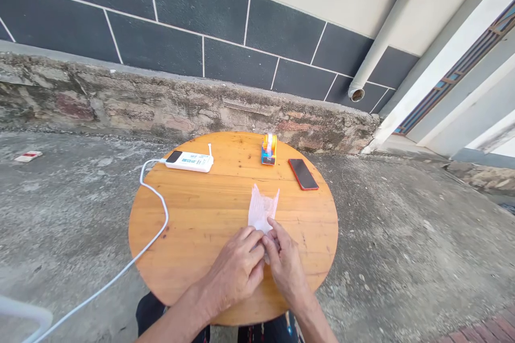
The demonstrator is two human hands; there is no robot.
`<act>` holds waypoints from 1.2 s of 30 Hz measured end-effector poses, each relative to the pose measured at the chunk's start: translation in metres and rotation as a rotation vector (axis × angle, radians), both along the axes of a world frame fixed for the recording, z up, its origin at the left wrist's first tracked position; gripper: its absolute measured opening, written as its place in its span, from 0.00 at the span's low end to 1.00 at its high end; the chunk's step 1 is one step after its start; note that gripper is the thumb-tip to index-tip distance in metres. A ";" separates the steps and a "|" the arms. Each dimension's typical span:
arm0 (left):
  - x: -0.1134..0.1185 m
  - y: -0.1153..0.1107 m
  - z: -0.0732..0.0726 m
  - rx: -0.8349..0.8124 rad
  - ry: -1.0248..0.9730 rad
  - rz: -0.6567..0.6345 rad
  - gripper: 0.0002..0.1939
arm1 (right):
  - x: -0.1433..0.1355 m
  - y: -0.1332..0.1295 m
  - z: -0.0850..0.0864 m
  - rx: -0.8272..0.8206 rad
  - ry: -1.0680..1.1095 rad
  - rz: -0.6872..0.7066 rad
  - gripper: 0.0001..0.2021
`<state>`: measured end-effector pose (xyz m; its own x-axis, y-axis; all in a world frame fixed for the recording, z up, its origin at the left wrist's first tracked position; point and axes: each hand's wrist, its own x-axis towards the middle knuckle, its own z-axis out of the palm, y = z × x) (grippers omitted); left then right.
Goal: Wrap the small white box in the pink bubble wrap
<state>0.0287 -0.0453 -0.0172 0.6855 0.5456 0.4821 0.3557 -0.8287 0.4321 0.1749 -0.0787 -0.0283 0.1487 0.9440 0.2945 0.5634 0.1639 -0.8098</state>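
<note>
On the near half of the round wooden table (193, 236), a pale pinkish translucent bubble-wrap bag (261, 206) lies with its two upper corners standing up, pointing away from me. My left hand (241, 260) grips its near end with curled fingers. Close beside it, my right hand (284, 257) pinches the same end, thumb and fingers meeting near the left fingertips. Whatever is inside the wrap cannot be made out, and its near part is hidden by my hands.
At the back stands an orange and blue tape dispenser (269, 150). A red-edged phone (303, 174) lies to its right. A white power bank (189, 161) sits at the back left, its white cable (164, 209) running off the table's left edge. A stone-based wall (193, 104) rises behind.
</note>
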 end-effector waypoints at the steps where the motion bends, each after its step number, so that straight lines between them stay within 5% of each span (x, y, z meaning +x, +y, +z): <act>1: 0.000 -0.001 -0.001 -0.007 -0.019 0.004 0.08 | 0.001 0.000 0.001 -0.004 -0.024 0.017 0.20; 14: -0.008 -0.017 -0.002 -0.172 -0.297 0.026 0.16 | 0.008 -0.018 0.014 -0.024 -0.006 0.123 0.20; 18: -0.009 -0.016 -0.005 -0.348 -0.438 0.180 0.09 | 0.010 -0.012 0.013 -0.076 -0.028 0.132 0.19; 24: 0.005 -0.006 -0.010 -0.629 -0.409 0.329 0.04 | 0.007 -0.004 0.009 -0.045 -0.072 0.138 0.23; 36: 0.018 -0.018 -0.016 -0.668 -0.378 0.466 0.07 | 0.019 -0.011 0.010 0.008 -0.091 0.291 0.26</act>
